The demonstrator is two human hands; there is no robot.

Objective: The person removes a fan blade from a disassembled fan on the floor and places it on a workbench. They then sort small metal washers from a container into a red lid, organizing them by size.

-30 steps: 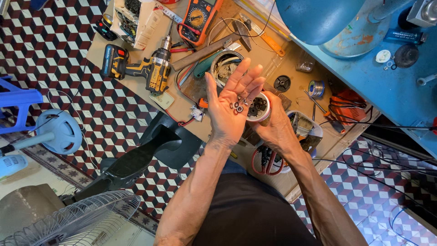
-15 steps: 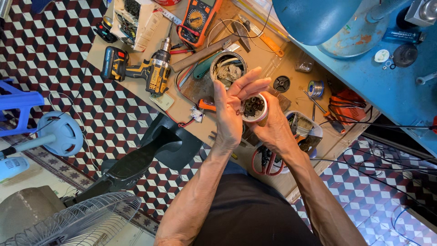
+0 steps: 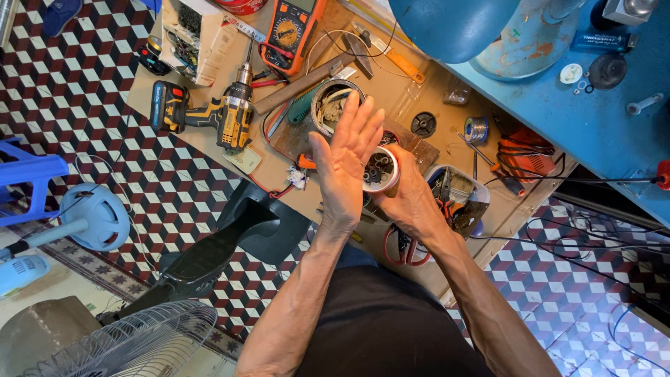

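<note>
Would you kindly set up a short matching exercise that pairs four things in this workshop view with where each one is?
Things:
1. small round container
2. cordless drill
3. multimeter
4. fan guard

Places:
A. lower left corner, on the floor
B. top edge of the board, orange case
C. held in the right hand, with the left hand tilted against its rim
D. lying on the board, left of the hands

Pairs: 1-C, 2-D, 3-B, 4-A
</note>
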